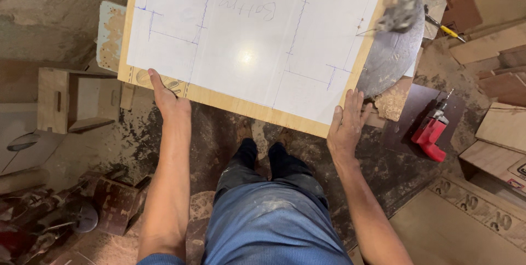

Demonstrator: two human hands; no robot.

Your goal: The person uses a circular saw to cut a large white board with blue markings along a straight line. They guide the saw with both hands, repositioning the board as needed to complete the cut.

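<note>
White laminate board [257, 40] between red drill [431, 129] and wooden box [66, 98].

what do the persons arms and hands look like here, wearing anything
Both arms are bare from the forearm down to the left hand and right hand: no gloves, watch or rings that show. A blue short sleeve edge shows at the left upper arm. Fingers are uncovered, nails short.

What we cannot make out

The white-faced board [257, 40] runs off the top edge, so we cannot see its far end. The saw blade [389, 59] is blurred and partly behind the board's right corner. Our left hand's [167, 98] fingers are hidden under the near edge.
</note>
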